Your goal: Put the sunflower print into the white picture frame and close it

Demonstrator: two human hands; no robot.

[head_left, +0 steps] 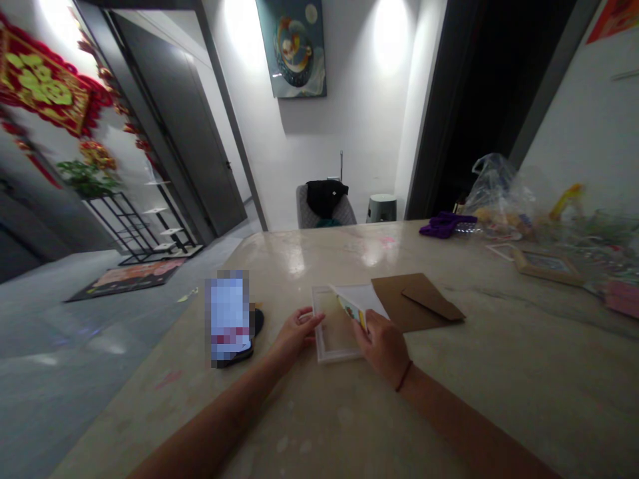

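Observation:
My left hand (298, 332) grips the left edge of a clear, shallow plastic frame (342, 356) that lies on the table. Closed around a small printed card (352, 310), my right hand (383, 344) holds it tilted over the frame. The card has a coloured picture with some yellow; most of its lower part is hidden by my fingers. Behind the card, a white sheet (368, 297) shows at the frame's upper right. A brown paper envelope (407, 307) lies just right of the sheet, its pointed flap facing up.
A phone (228, 319) with a lit screen stands propped at the left of the marble-look table (319, 419). Far right are a purple cloth item (444, 225), a clear plastic bag (499, 193) and a wooden picture frame (546, 266). A grey chair (302, 209) stands beyond the far edge.

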